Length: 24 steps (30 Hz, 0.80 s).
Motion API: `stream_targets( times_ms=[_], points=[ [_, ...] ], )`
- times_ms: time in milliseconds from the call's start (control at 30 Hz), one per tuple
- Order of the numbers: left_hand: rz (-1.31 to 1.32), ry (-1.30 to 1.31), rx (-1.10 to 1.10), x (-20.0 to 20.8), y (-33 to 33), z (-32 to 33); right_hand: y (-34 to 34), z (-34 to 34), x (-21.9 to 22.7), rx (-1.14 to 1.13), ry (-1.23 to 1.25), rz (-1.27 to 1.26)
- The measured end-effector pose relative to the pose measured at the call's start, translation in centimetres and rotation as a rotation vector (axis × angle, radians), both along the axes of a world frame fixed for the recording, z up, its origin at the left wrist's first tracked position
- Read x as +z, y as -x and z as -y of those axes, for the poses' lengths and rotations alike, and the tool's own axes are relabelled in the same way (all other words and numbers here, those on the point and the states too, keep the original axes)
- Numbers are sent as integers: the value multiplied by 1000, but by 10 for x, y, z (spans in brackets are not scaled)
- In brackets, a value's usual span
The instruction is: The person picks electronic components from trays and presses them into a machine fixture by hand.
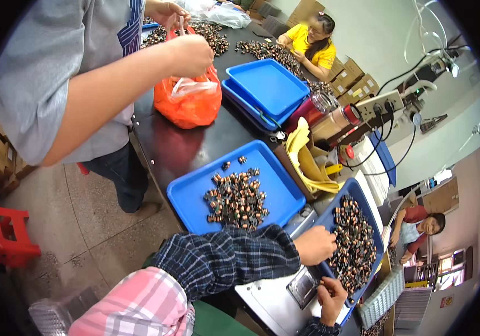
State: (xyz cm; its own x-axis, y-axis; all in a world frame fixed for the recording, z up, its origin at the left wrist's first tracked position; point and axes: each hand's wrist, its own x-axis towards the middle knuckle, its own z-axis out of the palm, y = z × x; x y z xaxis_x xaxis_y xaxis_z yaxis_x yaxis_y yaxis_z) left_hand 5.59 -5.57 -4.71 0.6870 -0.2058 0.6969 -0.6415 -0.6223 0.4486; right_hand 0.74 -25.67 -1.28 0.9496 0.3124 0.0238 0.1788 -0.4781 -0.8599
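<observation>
Small copper-wound coils with black parts (353,246) fill a deep blue tray (378,235) at the right. My left hand (315,245), below a dark plaid sleeve, reaches to this tray's near edge with its fingers curled in. Its fingertips are partly hidden beside the coils. Closer to me, my right hand (332,299) is closed in a pinch at the tray's lower corner; what it pinches is too small to make out. A silver machine (273,294) with a dark framed panel (302,287) lies under and beside my hands. Another blue tray (276,193) holds a loose pile of coils (237,199).
At the left a standing person in grey holds a red plastic bag (186,101) over the dark table (164,151). Stacked blue trays (268,84), a yellow glove (301,151) and a power strip with cords (380,106) lie beyond. A red stool (13,235) stands on the floor.
</observation>
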Motion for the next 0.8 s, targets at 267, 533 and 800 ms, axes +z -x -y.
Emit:
stream_targets(
  times_ms=[267,533,800],
  points=[
    [-45,41,-63,-2,3,1,7,-5,1,-93,103,16],
    [-112,97,-127,-1,-1,-1,9,-27,7,-226,132,41],
    [-115,140,-143,-1,0,-2,10,-28,7,-192,142,52]
  ],
)
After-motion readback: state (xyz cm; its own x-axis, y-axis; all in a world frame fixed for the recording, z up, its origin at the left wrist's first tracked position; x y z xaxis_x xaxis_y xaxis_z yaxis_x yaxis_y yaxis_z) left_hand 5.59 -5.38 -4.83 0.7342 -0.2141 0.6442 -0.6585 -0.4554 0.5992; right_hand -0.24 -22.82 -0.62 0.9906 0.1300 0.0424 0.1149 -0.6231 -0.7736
